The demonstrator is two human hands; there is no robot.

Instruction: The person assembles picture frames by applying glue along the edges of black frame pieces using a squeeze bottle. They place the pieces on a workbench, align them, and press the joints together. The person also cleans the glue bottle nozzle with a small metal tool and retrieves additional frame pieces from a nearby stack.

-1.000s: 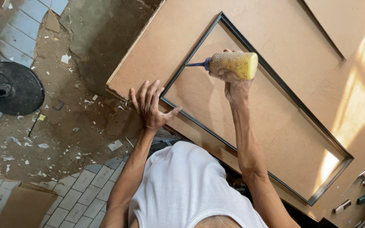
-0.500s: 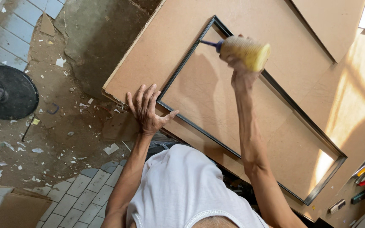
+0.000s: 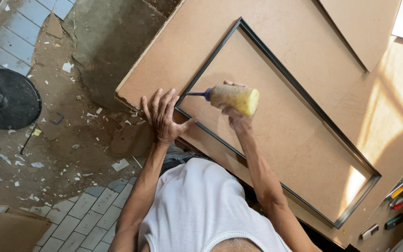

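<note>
A thin black rectangular frame [image 3: 299,95] lies flat on a large brown fibreboard sheet [image 3: 276,42]. My left hand [image 3: 163,115] presses flat, fingers spread, on the board's near left edge, its thumb at the frame's lower left corner. My right hand [image 3: 235,114] grips a yellowish squeeze bottle [image 3: 234,98] with a blue nozzle; the nozzle tip points at the frame's left side near that corner.
A round black fan base [image 3: 6,100] stands at the left on a dusty floor littered with scraps. Grey tiles [image 3: 66,219] show at the bottom left, with cardboard [image 3: 10,233] beside them. Small tools [image 3: 399,205] lie at the lower right. More boards [image 3: 360,28] overlap at the top right.
My right hand has brought the bottle back down from the frame's upper left edge towards the lower left corner. The left hand has stayed pressed on the board.
</note>
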